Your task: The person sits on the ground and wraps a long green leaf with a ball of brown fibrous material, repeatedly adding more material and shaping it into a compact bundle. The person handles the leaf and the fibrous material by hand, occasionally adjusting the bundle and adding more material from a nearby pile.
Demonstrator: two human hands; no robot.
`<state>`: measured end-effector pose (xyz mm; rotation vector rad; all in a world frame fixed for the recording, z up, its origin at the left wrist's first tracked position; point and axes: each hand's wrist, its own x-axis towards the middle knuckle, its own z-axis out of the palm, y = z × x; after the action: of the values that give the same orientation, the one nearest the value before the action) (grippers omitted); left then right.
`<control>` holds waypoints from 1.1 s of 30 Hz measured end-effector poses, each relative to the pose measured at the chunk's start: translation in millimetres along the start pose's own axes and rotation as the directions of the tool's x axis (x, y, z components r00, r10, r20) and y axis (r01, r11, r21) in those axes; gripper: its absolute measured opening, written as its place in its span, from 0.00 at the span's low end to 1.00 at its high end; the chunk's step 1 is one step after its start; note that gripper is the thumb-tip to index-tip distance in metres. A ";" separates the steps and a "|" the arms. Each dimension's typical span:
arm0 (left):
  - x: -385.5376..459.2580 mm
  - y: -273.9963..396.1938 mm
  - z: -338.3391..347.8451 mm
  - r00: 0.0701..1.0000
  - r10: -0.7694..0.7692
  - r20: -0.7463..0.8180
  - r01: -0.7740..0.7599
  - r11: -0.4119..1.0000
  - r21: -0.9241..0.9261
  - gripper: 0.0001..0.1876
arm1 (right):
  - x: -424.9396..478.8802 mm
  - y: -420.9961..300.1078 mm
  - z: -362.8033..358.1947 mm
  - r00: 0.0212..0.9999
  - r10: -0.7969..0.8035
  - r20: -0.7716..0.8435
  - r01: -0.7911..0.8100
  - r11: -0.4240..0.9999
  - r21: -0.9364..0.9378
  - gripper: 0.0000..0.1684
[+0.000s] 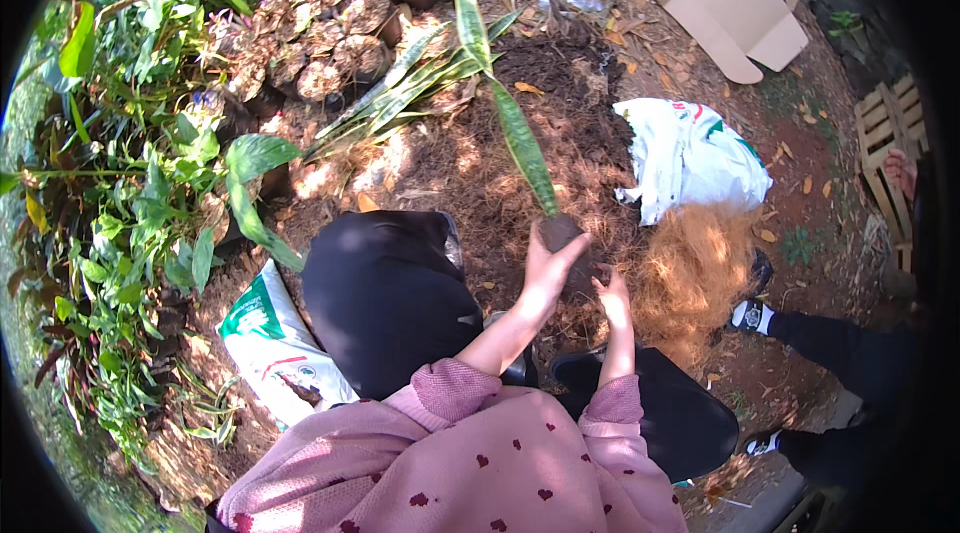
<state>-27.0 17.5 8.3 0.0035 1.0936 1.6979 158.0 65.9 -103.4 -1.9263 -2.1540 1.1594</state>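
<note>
My left hand (551,263) is closed around a dark ball of soil or fibre (559,233), from which a snake plant leaf (525,147) rises. Close by on the right, my right hand (611,289) is just below the ball, its fingers partly bent; whether they grip anything is unclear. Beneath both hands lies brown coir fibre mixed with dark soil (555,75). Several more snake plant leaves (405,87) rest on the ground beyond. A heap of loose orange-brown coir fibre (690,270) sits to the right, against a white plastic sack (697,154).
An opened cardboard box (727,8) stands at the upper right. Potted plants (319,79) and leafy greenery (150,218) fill the left. Another white and green sack (281,353) lies beside my left knee. Another person's legs (840,353) and a wooden pallet (889,128) are at right.
</note>
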 end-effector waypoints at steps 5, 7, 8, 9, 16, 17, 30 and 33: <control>-6.2 -22.6 -3.3 0.998 -0.035 -0.057 0.039 0.997 0.069 0.22 | 24.4 21.7 31.2 0.999 -0.053 -0.004 0.053 0.989 0.136 0.26; -5.8 -31.9 -0.2 0.998 -0.054 -0.013 0.055 0.991 0.118 0.24 | 16.7 22.3 19.5 0.999 -0.027 -0.019 0.029 0.991 0.129 0.26; -4.1 -45.9 -2.5 0.997 -0.065 0.038 0.062 0.996 0.070 0.27 | 14.2 20.3 14.3 1.000 -0.018 -0.021 0.021 0.991 0.130 0.26; 3.5 -57.7 -4.8 0.993 -0.061 0.099 0.059 0.998 0.027 0.29 | 12.1 17.8 7.7 1.000 -0.015 -0.028 0.018 0.990 0.138 0.26; -3.5 -38.2 6.2 0.997 -0.045 -0.059 0.062 0.938 0.340 0.44 | -10.6 -9.4 -48.4 0.995 0.080 -0.057 -0.066 0.973 0.221 0.25; -4.1 -36.9 7.2 0.997 -0.035 -0.066 0.055 0.937 0.345 0.44 | -11.7 -11.7 -55.6 0.994 0.092 -0.062 -0.076 0.971 0.226 0.25; -1.2 -17.0 11.6 0.983 -0.171 -0.061 0.181 0.933 0.310 0.43 | -5.8 -34.1 -81.1 0.980 0.172 -0.095 -0.139 0.948 0.287 0.23; -1.7 -25.2 13.7 0.984 -0.150 -0.100 0.178 0.894 0.412 0.44 | -1.1 -34.8 -76.5 0.978 0.190 -0.092 -0.154 0.940 0.303 0.22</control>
<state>-0.5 25.4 0.6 0.1265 1.4508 1.2934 165.6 104.5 -29.1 -2.0189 -1.6700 1.2694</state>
